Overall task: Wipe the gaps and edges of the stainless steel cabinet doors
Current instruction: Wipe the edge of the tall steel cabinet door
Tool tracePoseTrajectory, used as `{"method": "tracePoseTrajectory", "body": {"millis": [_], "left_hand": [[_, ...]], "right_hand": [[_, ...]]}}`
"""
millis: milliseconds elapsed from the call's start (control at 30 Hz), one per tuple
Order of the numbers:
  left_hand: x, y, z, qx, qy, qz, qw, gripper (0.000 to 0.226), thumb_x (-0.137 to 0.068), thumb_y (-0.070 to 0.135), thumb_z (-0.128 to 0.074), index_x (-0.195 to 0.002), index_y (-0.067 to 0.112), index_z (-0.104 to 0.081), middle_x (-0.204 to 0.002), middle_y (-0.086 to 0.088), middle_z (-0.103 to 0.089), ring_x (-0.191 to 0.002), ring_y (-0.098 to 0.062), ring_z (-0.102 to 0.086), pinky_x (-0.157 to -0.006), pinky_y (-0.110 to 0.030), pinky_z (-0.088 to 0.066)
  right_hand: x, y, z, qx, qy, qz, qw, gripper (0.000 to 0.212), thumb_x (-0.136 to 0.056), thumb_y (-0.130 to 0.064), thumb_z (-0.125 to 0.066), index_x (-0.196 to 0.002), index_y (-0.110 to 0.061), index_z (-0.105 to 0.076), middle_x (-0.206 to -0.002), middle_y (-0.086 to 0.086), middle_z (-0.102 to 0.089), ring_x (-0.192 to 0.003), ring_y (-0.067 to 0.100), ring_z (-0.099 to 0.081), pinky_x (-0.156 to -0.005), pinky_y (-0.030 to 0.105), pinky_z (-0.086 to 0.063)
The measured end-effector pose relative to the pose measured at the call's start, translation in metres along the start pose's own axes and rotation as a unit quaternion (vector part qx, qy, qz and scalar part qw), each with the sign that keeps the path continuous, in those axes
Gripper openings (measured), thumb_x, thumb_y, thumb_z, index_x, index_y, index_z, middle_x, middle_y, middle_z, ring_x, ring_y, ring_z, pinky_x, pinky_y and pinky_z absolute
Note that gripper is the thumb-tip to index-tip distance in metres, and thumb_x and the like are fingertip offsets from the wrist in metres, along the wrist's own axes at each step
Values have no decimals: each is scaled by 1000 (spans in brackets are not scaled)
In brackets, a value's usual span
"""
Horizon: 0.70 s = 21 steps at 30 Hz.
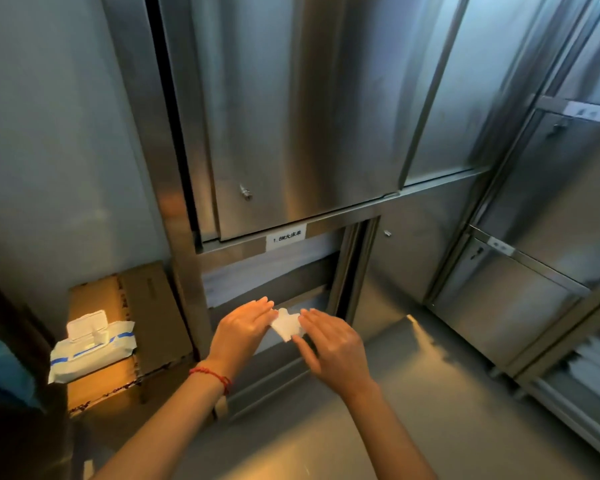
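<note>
Stainless steel cabinet (309,98) fills the centre and upper frame. I count two tall upper doors: the left upper door (284,126), long axis vertical and leaning slightly with the wide lens, and the right upper door (447,98) beside it, split by a narrow vertical gap. Dark gap runs down the left edge of the left door. One small lock (246,192) near that door's lower left.

Below, a horizontal rail carries one white label (286,237). Under it the lower compartment (267,275) stands open, pale folded stock inside; one lower door (409,258) to its right is closed.

A second cabinet bank (534,237) occupies the right of the frame; I see two locks on it, the rest is too blurred to count.

One cardboard box (142,317) at lower left, against the wall. One pack of wet wipes (90,348) lies on it, lid flipped up.

Two hands at lower centre, in front of the open compartment. Left hand (241,329), red string at the wrist, fingers straight and extended; whether they pinch the cloth's left edge I cannot tell. Right hand (333,344) pinches the right side between thumb and fingers. One white wipe (286,325), small and crumpled, is held between them, long axis roughly left to right, not touching any door.
</note>
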State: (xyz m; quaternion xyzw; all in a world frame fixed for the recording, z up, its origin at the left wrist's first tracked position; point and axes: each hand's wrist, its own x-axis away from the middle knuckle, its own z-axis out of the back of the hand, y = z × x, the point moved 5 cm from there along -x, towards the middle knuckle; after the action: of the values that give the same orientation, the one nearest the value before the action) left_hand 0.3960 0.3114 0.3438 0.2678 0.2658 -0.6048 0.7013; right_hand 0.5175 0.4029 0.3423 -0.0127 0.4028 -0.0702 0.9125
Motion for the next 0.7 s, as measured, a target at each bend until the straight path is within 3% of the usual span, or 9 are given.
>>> {"method": "tracePoseTrajectory", "body": {"millis": [100,200,300,367,600,700], "left_hand": [[-18,25,-10,14,7,-37,999,41,-43,-2,-92,-81,1,-76,-87,-15,-73,-79,-27,-72,-65,-41,-59],[-34,51,-21,35,31,-89,995,16,-67,-2,-79,-82,-1,-75,-89,-16,-72,-80,-30,-71,-68,-44,-57],[-51,72,-32,57,22,-102,993,42,-45,-6,-90,-84,-1,-75,-90,-16,-72,-82,-29,-71,-67,-42,-59],[-62,86,-41,75,15,-120,990,48,-39,-6,-92,-84,-2,-75,-90,-17,-72,-82,-28,-71,-67,-41,-59],[-95,133,-75,151,1,-172,973,47,-42,2,-93,-85,-3,-74,-90,-17,-72,-83,-27,-71,-70,-40,-59],[-109,147,-92,169,23,-203,964,34,-52,3,-90,-83,-3,-74,-88,-16,-72,-81,-27,-71,-69,-39,-59]], "right_hand": [[9,20,18,24,4,-11,1000,32,-85,-28,-55,-96,-5,-75,-100,7,-73,-92,18,-70,-75,29,-58],[19,40,33,43,2,-30,999,32,-85,-28,-55,-97,-5,-74,-101,7,-72,-93,19,-70,-77,29,-57],[30,56,47,59,-7,-49,997,31,-84,-28,-59,-98,-5,-74,-103,7,-72,-95,19,-69,-79,29,-56],[37,68,55,73,-10,-64,995,29,-79,-24,-72,-100,-4,-73,-104,8,-72,-96,20,-69,-80,30,-56],[57,108,85,124,-15,-111,986,42,-64,-20,-87,-99,-2,-73,-102,10,-72,-92,21,-70,-75,30,-57],[60,127,95,146,-15,-126,981,45,-60,-21,-90,-98,-3,-74,-101,9,-72,-91,20,-70,-74,30,-58]]}}
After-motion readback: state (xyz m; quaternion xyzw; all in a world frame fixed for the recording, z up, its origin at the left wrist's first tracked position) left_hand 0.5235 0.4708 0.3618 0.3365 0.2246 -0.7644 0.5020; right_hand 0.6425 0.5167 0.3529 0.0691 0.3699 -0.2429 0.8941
